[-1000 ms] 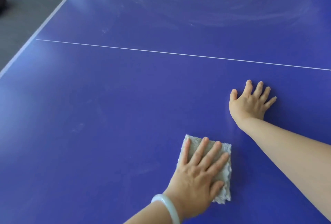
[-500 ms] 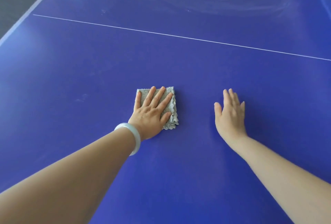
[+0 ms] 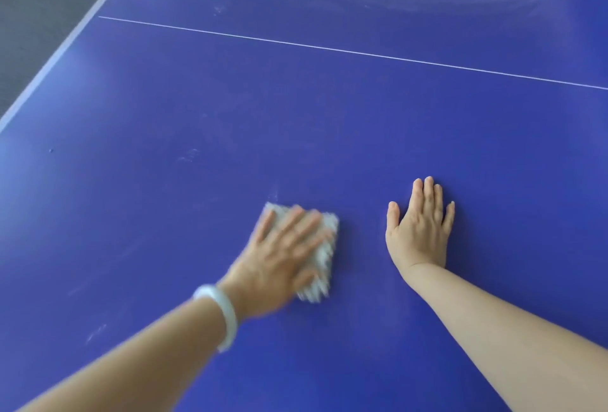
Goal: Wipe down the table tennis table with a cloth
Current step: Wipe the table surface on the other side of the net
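The left hand [image 3: 283,253], a smooth pale bangle [image 3: 225,313] at its wrist, presses straight, spread fingers [image 3: 294,225] on a fuzzy grey square cloth [image 3: 324,258] on the glossy blue desk [image 3: 296,115], near the right hand [image 3: 419,230], which lies flat, fingers straight.

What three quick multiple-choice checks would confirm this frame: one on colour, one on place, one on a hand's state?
1. The table is: A green, B blue, C grey.
2. The cloth lies: A under the left hand, B in a bucket, C on a chair.
3. The right hand is: A flat on the table, B clenched in a fist, C gripping the cloth.

Answers: B, the surface is plainly blue; A, the left hand's straight fingers press on the cloth; A, it lies palm down and holds nothing.
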A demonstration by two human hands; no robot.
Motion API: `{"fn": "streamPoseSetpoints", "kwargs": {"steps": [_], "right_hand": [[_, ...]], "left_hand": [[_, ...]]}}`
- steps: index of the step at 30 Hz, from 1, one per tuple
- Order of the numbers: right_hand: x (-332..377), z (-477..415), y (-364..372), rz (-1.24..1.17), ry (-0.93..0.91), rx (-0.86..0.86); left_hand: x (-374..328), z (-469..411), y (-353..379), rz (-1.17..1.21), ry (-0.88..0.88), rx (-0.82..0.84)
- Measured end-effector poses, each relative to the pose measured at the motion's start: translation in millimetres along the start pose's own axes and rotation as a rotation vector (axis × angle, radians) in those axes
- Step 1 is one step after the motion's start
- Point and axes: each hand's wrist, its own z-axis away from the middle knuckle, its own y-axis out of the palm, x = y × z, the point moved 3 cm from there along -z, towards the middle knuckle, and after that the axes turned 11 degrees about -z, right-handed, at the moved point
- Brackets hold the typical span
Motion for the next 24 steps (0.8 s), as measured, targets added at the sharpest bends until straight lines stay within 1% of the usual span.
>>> {"fn": "streamPoseSetpoints", "kwargs": {"steps": [1,3,4,5,6,7,8,10,11,12,13,14,15,16,17,19,21,22,23,24], "right_hand": [[0,0,0,0.005,0.003,-0.002],[1,1,0,0.015,0.009,0.0],[1,1,1,0.023,0.01,0.0],[2,0,1,0.03,0.012,0.001],[2,0,0,0.034,0.012,0.001],[3,0,0,0.033,0.012,0.001],[3,0,0,0.029,0.011,-0.001],[4,0,-1,0.014,0.013,-0.011],[3,0,-1,0.01,0.017,-0.015],[2,0,-2,0.008,0.019,-0.015],[2,0,-2,0.007,0.017,-0.015],[3,0,-1,0.005,0.014,-0.018],[3,0,-1,0.003,0.011,-0.023],[2,-1,0,0.002,0.01,-0.027],[2,-1,0,0.002,0.008,-0.028],[2,-1,0,-0.003,0.004,-0.03],[2,-1,1,0.0,0.004,-0.037],[1,-1,1,0.005,0.005,-0.035],[1,-1,1,0.006,0.006,-0.033],[1,-1,0,0.005,0.007,-0.033]], "left_hand": [[37,-5,1,0.014,-0.179,0.01],[100,-12,8,0.119,-0.502,0.127],[114,-17,9,0.193,-0.603,0.169],[114,-21,8,0.243,-0.667,0.176],[101,-25,6,0.26,-0.687,0.154],[77,-27,2,0.235,-0.648,0.117],[42,-25,-2,0.189,-0.547,0.06],[-44,-4,-7,0.116,-0.211,-0.049],[-85,14,-7,0.103,-0.036,-0.058],[-114,31,-7,0.099,0.095,-0.034],[-125,41,-4,0.087,0.19,-0.011],[-119,41,-1,0.071,0.261,-0.02],[-102,34,2,0.045,0.281,-0.056],[-81,26,4,0.024,0.245,-0.07],[-52,14,3,0.02,0.146,-0.079],[21,-10,3,0.046,-0.171,-0.044],[75,-27,7,0.115,-0.462,0.063],[80,-32,7,0.165,-0.567,0.106],[73,-35,5,0.173,-0.634,0.104],[54,-37,2,0.157,-0.647,0.075]]}}
